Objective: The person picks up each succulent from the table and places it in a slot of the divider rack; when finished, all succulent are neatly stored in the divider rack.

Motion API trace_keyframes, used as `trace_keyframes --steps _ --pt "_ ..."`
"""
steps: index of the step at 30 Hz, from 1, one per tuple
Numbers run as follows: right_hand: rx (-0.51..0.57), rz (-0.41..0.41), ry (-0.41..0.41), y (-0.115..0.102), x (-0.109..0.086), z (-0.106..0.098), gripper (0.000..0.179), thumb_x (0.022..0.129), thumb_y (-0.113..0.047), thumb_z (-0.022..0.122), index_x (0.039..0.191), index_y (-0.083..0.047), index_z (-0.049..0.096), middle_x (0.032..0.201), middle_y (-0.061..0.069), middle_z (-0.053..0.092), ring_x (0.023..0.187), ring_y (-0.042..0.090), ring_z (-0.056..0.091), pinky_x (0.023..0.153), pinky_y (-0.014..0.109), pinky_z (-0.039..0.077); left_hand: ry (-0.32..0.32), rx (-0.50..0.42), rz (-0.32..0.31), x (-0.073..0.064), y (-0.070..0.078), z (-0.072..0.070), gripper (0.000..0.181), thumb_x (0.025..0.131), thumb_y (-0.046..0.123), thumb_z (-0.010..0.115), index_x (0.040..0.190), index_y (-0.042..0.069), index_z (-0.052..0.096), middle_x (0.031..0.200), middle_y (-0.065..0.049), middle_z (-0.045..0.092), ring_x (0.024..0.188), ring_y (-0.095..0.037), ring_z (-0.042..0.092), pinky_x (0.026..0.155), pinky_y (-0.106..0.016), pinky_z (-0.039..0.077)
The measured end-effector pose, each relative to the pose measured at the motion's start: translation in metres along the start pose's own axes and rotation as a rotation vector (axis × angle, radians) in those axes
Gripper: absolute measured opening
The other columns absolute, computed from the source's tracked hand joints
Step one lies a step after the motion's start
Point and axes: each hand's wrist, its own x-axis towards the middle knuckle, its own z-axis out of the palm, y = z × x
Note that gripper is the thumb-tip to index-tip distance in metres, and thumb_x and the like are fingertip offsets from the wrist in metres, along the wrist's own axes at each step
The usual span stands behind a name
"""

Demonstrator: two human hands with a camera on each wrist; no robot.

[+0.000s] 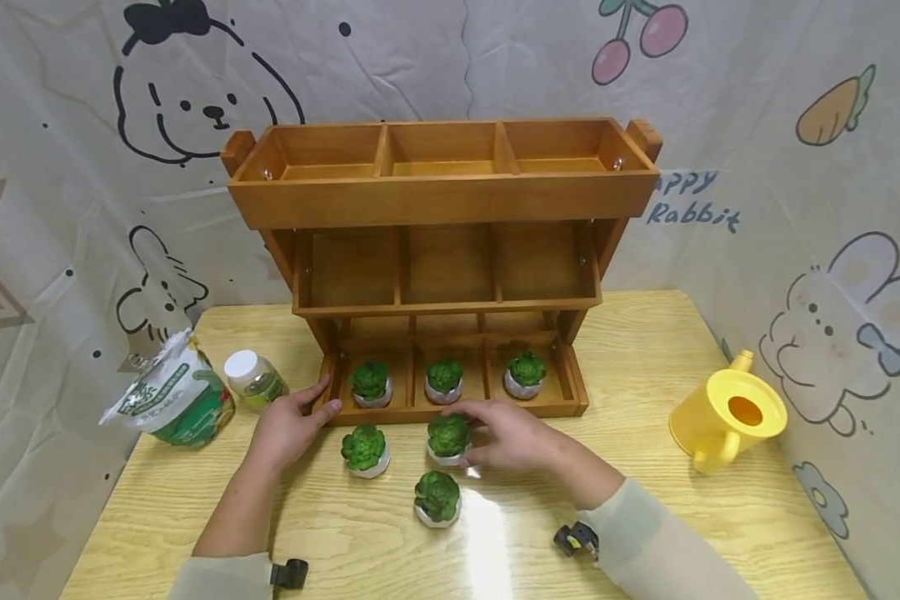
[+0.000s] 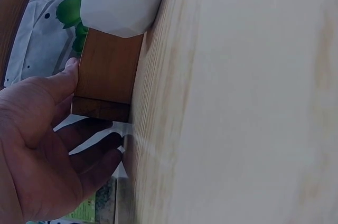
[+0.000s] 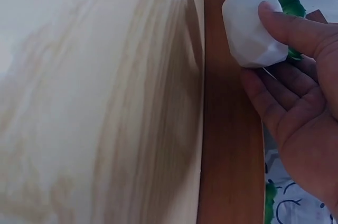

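Note:
A three-tier wooden plant stand has divided trays. In its bottom tray sit three potted succulents, left, middle and right. My left hand holds the bottom tray's left front corner, thumb against the front board, fingers round the end. Between thumb and fingers my right hand grips another potted succulent; its faceted white pot overlaps the front board in the right wrist view. Two more succulents stand on the table in front, one at left and one nearer.
Left of the stand are a white-capped jar and a green-and-white bag. A yellow watering can stands at the right of the table. Patterned cloth hangs behind and along the sides.

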Motion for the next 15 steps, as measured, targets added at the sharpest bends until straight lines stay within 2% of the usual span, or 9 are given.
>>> trace_keyframes --steps 6,11,15 --pt "-0.003 -0.051 0.028 0.001 -0.004 -0.008 0.066 0.084 -0.019 0.089 0.143 -0.015 0.06 0.125 -0.006 0.071 0.116 0.013 0.067 0.106 0.041 0.051 0.006 -0.002 0.001 0.0 0.0 0.0 0.065 0.1 0.053 0.065 0.155 0.021 0.05 0.152 -0.018 0.053 0.141 -0.046 0.045 0.112 -0.064 0.038" --pt "0.007 -0.041 0.039 0.0 -0.008 -0.015 0.067 0.083 -0.017 0.09 0.143 -0.012 0.059 0.128 -0.001 0.071 0.116 0.017 0.068 0.105 0.043 0.052 0.009 0.0 -0.004 0.0 0.002 0.0 0.064 0.101 0.052 0.065 0.154 0.021 0.051 0.151 -0.017 0.053 0.141 -0.046 0.045 0.112 -0.064 0.038" --pt "-0.006 -0.036 0.054 -0.002 -0.011 -0.021 0.067 0.082 -0.017 0.09 0.142 -0.013 0.06 0.128 -0.002 0.071 0.115 0.015 0.068 0.102 0.039 0.054 0.009 0.0 -0.008 0.0 0.003 0.0 0.064 0.101 0.052 0.065 0.154 0.021 0.051 0.151 -0.017 0.054 0.141 -0.046 0.045 0.112 -0.064 0.038"
